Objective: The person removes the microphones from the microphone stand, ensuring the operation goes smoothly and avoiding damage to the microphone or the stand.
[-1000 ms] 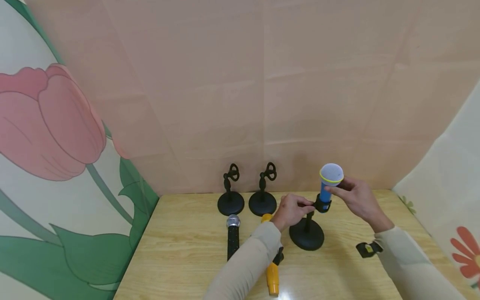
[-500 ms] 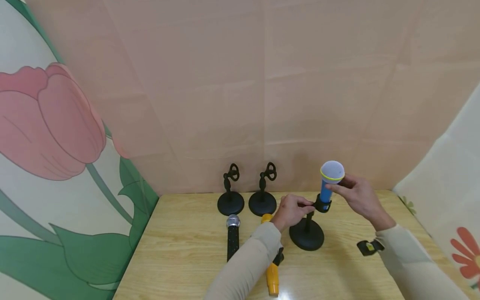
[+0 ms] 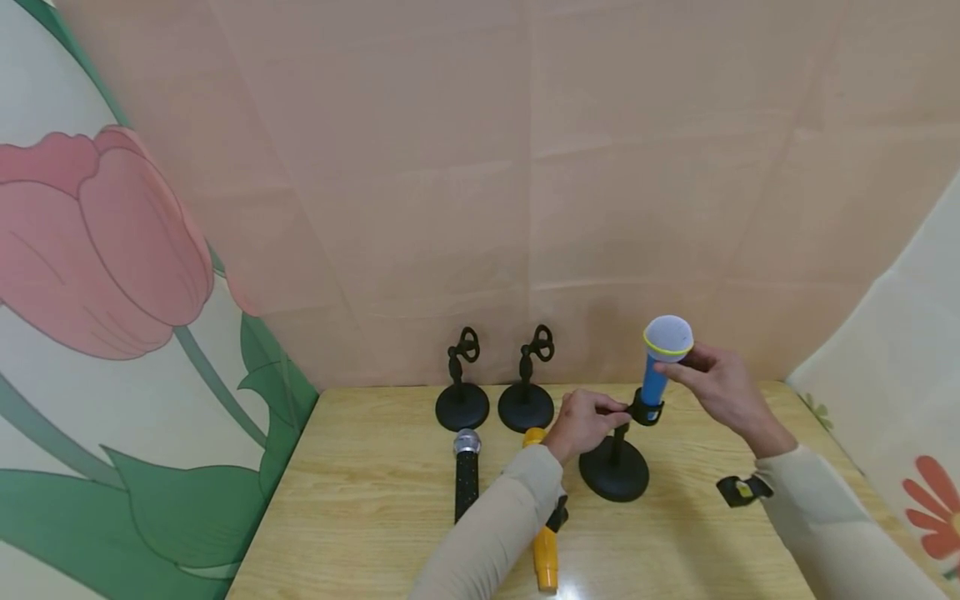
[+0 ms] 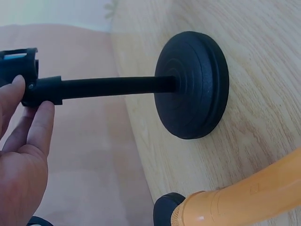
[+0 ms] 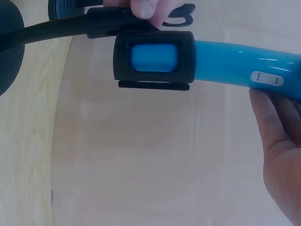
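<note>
A blue microphone with a white head and yellow ring stands nearly upright in the clip of a black desktop stand. My right hand holds its body just below the head, with thumb and fingers on opposite sides. My left hand pinches the stand at the clip's joint. From the left wrist, the pole runs from those fingertips to the round base. Through the clip's window in the right wrist view, the lower end of the blue body shows; a small white switch label sits farther up.
Two more black stands with ring-like clips stand side by side at the table's back edge. A black microphone with a silver head lies in front of them. Beneath my left forearm lies a yellow microphone, partly hidden. A pink cloth wall rises behind the table.
The blue microphone has risen slightly in the clip, my right hand moving up and a little right with it. My left hand and the stand have stayed in place.
</note>
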`<move>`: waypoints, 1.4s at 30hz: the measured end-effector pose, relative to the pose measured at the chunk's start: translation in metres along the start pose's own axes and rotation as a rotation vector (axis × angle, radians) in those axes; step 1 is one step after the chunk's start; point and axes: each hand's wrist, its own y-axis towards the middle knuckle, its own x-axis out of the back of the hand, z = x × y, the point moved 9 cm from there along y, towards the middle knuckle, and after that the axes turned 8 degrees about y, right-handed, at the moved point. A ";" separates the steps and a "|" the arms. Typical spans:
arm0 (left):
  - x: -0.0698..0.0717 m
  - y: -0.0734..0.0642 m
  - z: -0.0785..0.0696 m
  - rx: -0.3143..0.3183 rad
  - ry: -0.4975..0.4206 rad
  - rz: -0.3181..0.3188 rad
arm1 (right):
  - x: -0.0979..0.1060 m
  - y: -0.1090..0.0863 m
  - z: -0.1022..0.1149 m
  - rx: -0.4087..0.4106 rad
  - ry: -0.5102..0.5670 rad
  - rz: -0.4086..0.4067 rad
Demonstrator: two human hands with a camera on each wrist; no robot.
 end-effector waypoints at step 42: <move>-0.003 -0.003 0.005 -0.019 -0.081 0.014 | 0.021 0.006 0.022 -0.005 -0.025 -0.029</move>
